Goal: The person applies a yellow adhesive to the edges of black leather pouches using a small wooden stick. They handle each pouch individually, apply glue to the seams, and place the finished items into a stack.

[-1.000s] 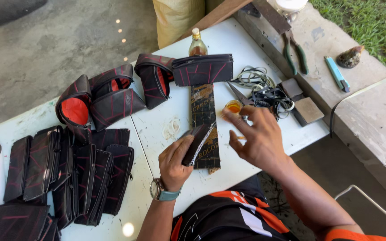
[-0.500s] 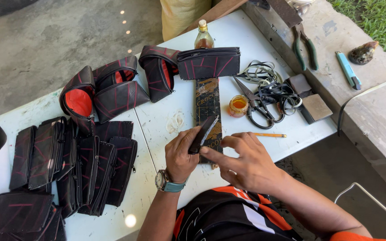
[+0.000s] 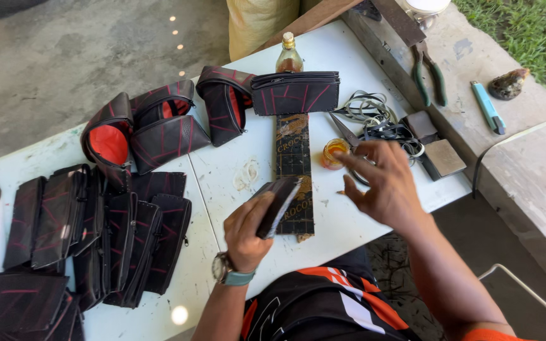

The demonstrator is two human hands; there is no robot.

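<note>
My left hand grips a flat black pouch piece, held edge-up over the white table. My right hand hovers open, fingers spread, above the table and just right of a small orange glue jar. A dark printed strip lies flat between the two hands. Scissors rest by the jar, partly hidden by my right fingers.
Finished black pouches with red stitching line the far side; a stack of flat pieces lies left. A brown bottle, coiled black strips, pliers and a blue cutter sit right.
My right hand left the pouch piece and moved up and right toward the glue jar. My left hand lifted the piece slightly and kept its grip.
</note>
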